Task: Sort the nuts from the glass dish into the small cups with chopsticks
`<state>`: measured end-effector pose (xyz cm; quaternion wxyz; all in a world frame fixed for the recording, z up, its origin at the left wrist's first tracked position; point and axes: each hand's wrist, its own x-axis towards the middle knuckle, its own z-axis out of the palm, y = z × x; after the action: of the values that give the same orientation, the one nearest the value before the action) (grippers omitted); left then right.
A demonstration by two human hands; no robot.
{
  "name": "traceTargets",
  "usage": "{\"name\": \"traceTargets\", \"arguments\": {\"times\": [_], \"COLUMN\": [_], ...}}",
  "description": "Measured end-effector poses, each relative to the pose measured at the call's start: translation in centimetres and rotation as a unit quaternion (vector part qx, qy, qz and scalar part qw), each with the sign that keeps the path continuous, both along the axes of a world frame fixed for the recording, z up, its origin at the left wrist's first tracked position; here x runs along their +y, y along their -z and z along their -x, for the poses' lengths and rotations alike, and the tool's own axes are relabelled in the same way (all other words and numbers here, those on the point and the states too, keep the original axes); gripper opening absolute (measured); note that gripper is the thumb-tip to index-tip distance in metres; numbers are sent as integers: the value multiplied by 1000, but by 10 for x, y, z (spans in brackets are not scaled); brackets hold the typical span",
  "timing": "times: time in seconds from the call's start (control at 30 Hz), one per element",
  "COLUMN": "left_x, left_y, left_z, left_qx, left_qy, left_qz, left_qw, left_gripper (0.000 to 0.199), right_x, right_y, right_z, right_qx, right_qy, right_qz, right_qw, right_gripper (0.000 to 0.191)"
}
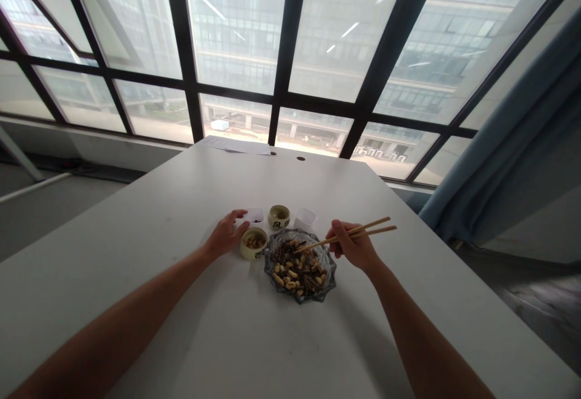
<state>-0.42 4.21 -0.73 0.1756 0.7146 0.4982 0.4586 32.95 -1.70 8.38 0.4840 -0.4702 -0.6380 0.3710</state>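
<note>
A glass bowl (330,278) with a jagged rim holds peanuts and dark, thin pieces. My right hand (351,244) grips a pair of chopsticks (374,228), their tips down among the bowl's contents. At the left, my left hand (229,231) has its thumb and fingers apart at the near-left side of a small clear container (255,215) with a few dark bits in it. Just below that hand stands a cream cup (251,252) with light brown pieces inside. Another cream cup (278,217) and a second clear container (306,218) stand behind the bowl.
All of this is on a white table (181,326). Papers (236,146) lie at its far edge, near two dark round spots. Large windows rise beyond the table, and a blue curtain (503,120) hangs at the right.
</note>
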Motion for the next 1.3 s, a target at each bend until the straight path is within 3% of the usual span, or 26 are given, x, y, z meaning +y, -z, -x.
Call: {"name": "traceTargets", "arguments": {"times": [0.27, 0.57, 0.77, 1.1, 1.3], "left_x": [0, 3, 11, 6, 4], "left_y": [-2, 0, 8, -1, -4], "left_z": [0, 0, 1, 4, 4], "left_qx": [-7, -1, -47, -8, -8], "left_qy": [4, 26, 11, -43, -58], "left_qz": [12, -16, -17, -172, -198], "left_qw": [1000, 1000, 999, 984, 978], "left_gripper": [44, 33, 30, 23, 27], "right_x": [-9, -3, 0, -4, -3], "right_y": [-3, -2, -1, -8, -10], "right_z": [7, 1, -3, 0, -4], "right_qx": [-122, -72, -56, -38, -37], "right_qy": [-73, -35, -18, 2, 12], "right_qz": [-27, -8, 10, 32, 49], "right_qw": [989, 997, 998, 999, 998], "right_gripper": [56, 61, 64, 68, 70]}}
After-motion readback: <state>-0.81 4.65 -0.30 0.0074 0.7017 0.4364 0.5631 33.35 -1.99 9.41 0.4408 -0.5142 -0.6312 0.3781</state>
